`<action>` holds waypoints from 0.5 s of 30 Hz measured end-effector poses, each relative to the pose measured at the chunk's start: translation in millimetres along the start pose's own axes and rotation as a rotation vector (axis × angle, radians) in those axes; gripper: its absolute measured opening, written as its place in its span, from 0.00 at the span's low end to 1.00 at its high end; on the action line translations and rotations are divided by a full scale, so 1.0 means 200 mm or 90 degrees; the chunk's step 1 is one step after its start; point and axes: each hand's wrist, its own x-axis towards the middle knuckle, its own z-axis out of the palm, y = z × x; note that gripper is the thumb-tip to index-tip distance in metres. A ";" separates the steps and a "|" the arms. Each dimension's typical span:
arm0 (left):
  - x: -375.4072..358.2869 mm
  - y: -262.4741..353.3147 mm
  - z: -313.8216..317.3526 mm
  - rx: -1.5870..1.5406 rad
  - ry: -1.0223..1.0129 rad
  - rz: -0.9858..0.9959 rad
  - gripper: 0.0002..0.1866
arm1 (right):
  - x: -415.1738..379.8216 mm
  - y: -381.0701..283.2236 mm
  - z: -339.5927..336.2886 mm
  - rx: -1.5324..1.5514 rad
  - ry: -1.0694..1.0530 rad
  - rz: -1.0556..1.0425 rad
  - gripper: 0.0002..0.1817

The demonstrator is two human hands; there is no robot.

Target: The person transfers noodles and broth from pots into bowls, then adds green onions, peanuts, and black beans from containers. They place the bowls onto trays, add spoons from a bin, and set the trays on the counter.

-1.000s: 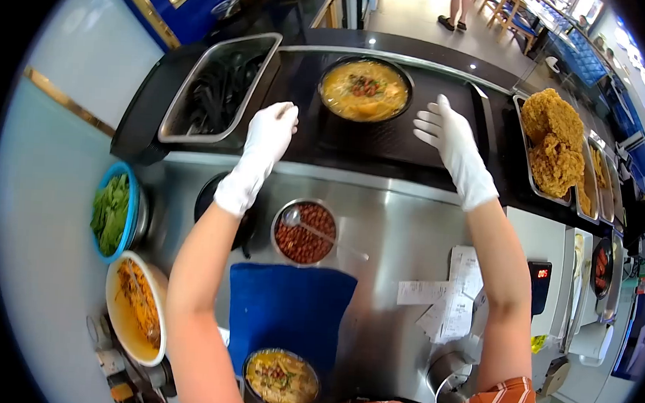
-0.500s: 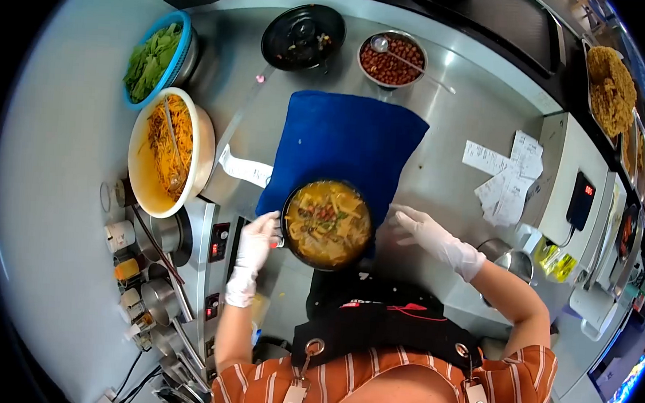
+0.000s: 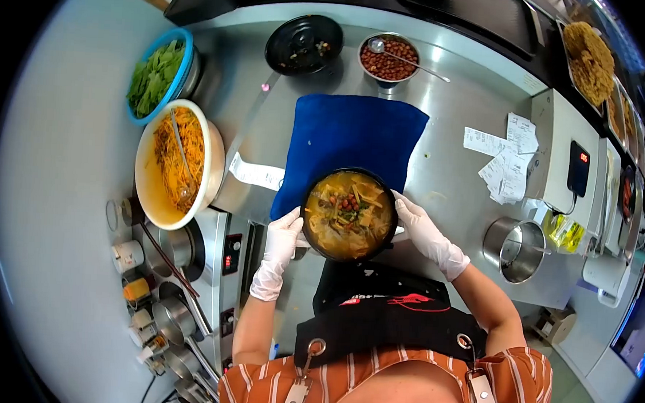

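A black bowl [image 3: 349, 214] full of yellowish soup, with peanuts and green bits on top, is at the front edge of the blue cloth [image 3: 359, 134]. My left hand [image 3: 280, 244], in a white glove, grips the bowl's left rim. On the right side, my gloved right hand [image 3: 424, 234] has its fingers against the rim, with the thumb side near the top. Both palms face the bowl, and the fingers underneath it are hidden.
Shredded orange food fills a cream bowl [image 3: 211, 163] at left, below a blue basket [image 3: 188, 54] of greens. A black dish [image 3: 301, 46] and peanut bowl [image 3: 390, 59] stand behind the cloth. Receipts [image 3: 511, 157] and a steel pot [image 3: 513, 249] are at right.
My right hand has moved in from the right and now touches the bowl, which my left hand also holds. The bowl has shifted slightly right and up in view.
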 end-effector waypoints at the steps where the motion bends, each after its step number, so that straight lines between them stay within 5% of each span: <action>1: -0.01 0.05 0.01 0.007 -0.011 0.004 0.20 | -0.04 -0.06 0.00 0.033 -0.005 0.012 0.33; 6: -0.04 0.36 0.13 0.043 -0.086 -0.001 0.20 | -0.21 -0.30 -0.05 0.190 0.015 0.030 0.34; 15: 0.07 1.20 0.66 0.182 -0.256 0.114 0.20 | -0.40 -1.03 -0.40 0.186 0.151 -0.119 0.27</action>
